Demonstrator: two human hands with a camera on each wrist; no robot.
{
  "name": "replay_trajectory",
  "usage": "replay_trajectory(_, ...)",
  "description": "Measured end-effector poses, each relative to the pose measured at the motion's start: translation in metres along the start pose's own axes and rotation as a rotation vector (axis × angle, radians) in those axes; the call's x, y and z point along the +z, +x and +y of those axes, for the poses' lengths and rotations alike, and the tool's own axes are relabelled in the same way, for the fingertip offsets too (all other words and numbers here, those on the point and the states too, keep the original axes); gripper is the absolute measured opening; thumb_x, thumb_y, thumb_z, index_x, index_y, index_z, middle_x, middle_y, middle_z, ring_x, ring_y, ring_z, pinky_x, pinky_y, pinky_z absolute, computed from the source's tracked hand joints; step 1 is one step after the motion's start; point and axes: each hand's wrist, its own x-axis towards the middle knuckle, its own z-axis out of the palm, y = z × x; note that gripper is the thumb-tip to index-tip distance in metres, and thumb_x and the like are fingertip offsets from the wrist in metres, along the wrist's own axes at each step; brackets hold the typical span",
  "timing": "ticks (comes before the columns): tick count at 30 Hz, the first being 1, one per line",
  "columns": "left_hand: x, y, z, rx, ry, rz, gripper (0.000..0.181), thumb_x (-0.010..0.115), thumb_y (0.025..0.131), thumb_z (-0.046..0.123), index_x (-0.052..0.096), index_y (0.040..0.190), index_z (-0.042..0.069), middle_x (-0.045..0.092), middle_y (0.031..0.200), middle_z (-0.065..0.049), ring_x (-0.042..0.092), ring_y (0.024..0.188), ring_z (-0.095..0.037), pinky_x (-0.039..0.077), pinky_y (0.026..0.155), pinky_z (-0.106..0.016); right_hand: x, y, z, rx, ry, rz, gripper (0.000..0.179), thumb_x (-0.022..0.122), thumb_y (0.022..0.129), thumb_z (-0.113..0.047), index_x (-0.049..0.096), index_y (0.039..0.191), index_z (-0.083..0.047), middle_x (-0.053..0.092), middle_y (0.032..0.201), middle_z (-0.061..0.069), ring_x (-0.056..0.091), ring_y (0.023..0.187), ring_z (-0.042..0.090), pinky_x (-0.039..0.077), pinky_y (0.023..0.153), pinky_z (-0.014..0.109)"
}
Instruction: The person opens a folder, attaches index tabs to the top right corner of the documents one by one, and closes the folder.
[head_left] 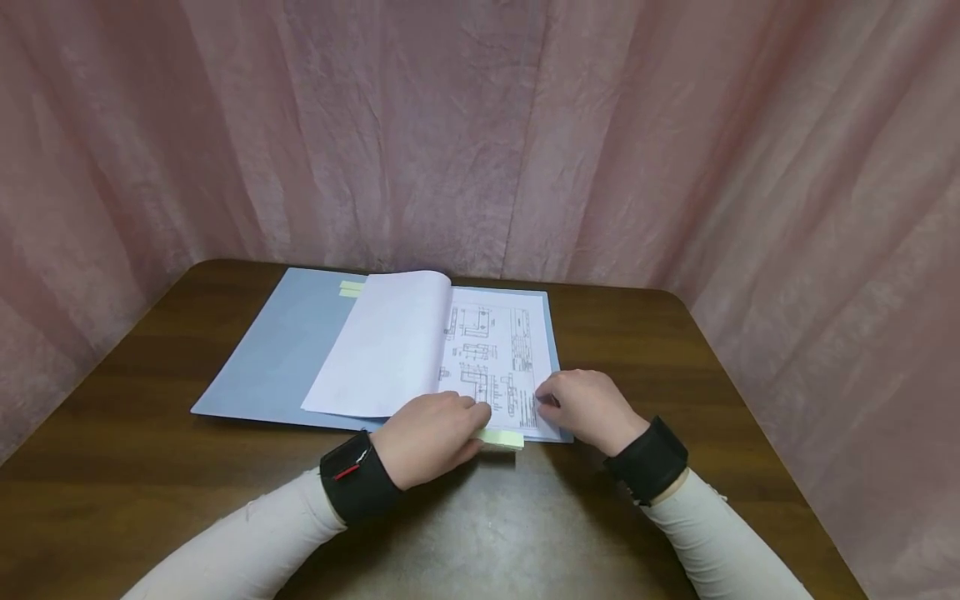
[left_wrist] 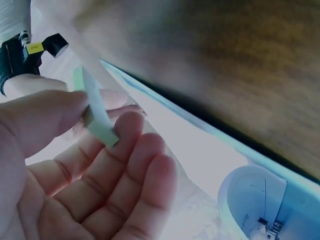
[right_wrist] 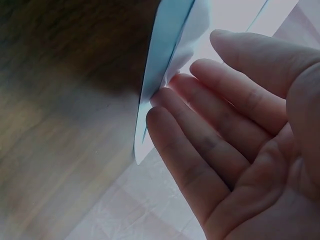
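Note:
My left hand [head_left: 431,433] pinches a pad of pale yellow-green sticky notes [head_left: 501,439] between thumb and fingers, at the near edge of an open light-blue folder [head_left: 262,358]. In the left wrist view the pad [left_wrist: 95,112] lies between the thumb and index finger. Printed with technical drawings, a page [head_left: 498,333] lies on the folder's right side. My right hand [head_left: 588,408] rests at that page's lower right edge. Its fingers [right_wrist: 200,135] are loosely bent and the thumb stands apart from them in the right wrist view, with nothing visible between.
Turned-over white sheets [head_left: 382,350] curl over the folder's left half. Two yellow-green sticky tabs [head_left: 350,289] stick out past their upper left edge. The folder lies on a dark wooden table [head_left: 645,333], with a pink curtain [head_left: 450,133] hanging behind it.

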Motion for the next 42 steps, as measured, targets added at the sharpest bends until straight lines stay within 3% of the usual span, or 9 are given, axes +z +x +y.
replay_trajectory(5, 0.002, 0.003, -0.005, -0.058, 0.007, 0.040, 0.026, 0.089, 0.097, 0.026, 0.072, 0.112, 0.011, 0.071, 0.089, 0.001, 0.060, 0.076, -0.014, 0.054, 0.071, -0.030, -0.002, 0.000, 0.000, 0.029, 0.039, -0.018, 0.015, 0.087, 0.098, -0.020, 0.087, 0.111, -0.012, 0.072, 0.090, -0.003, 0.060, 0.077, 0.016, 0.052, 0.071, 0.032)
replay_trajectory(12, 0.002, 0.007, -0.012, -0.129, 0.003, 0.081, 0.027, 0.089, 0.096, 0.025, 0.071, 0.111, 0.011, 0.069, 0.087, 0.001, 0.059, 0.076, -0.016, 0.052, 0.070, -0.031, -0.013, 0.000, -0.005, 0.011, 0.033, 0.051, 0.029, 0.090, 0.095, -0.021, 0.085, 0.121, -0.008, 0.082, 0.116, 0.006, 0.076, 0.105, 0.024, 0.062, 0.093, 0.045)
replay_trajectory(22, 0.003, 0.017, -0.020, -0.135, 0.072, 0.161, 0.024, 0.086, 0.099, 0.024, 0.068, 0.106, 0.010, 0.067, 0.086, -0.001, 0.058, 0.075, -0.018, 0.052, 0.067, -0.032, -0.032, 0.004, -0.017, -0.054, 0.077, 0.198, 0.024, 0.087, 0.098, -0.015, 0.085, 0.121, -0.009, 0.082, 0.113, 0.003, 0.078, 0.105, 0.023, 0.063, 0.087, 0.044)
replay_trajectory(29, -0.004, 0.018, -0.023, -0.167, 0.088, 0.194, 0.022, 0.085, 0.100, 0.023, 0.069, 0.108, 0.010, 0.068, 0.089, -0.003, 0.059, 0.077, -0.019, 0.051, 0.067, -0.032, -0.037, 0.007, -0.023, -0.161, 0.134, 0.304, 0.023, 0.086, 0.100, -0.020, 0.085, 0.121, -0.011, 0.082, 0.113, 0.001, 0.078, 0.101, 0.021, 0.062, 0.085, 0.042)
replay_trajectory(35, -0.004, 0.016, -0.022, -0.165, 0.075, 0.180, 0.023, 0.086, 0.100, 0.023, 0.069, 0.108, 0.009, 0.068, 0.088, -0.003, 0.059, 0.078, -0.019, 0.051, 0.067, -0.032, -0.031, 0.008, -0.029, -0.246, 0.136, 0.278, 0.033, 0.094, 0.092, -0.025, 0.084, 0.121, -0.014, 0.081, 0.117, -0.003, 0.076, 0.106, 0.015, 0.062, 0.089, 0.038)
replay_trajectory(42, -0.003, 0.015, -0.022, -0.158, 0.090, 0.185, 0.024, 0.087, 0.098, 0.023, 0.071, 0.110, 0.009, 0.069, 0.089, -0.004, 0.061, 0.079, -0.020, 0.053, 0.068, -0.032, -0.026, 0.010, -0.033, -0.271, 0.137, 0.250, 0.031, 0.095, 0.089, -0.018, 0.085, 0.118, -0.016, 0.080, 0.113, -0.006, 0.074, 0.100, 0.012, 0.061, 0.084, 0.035)
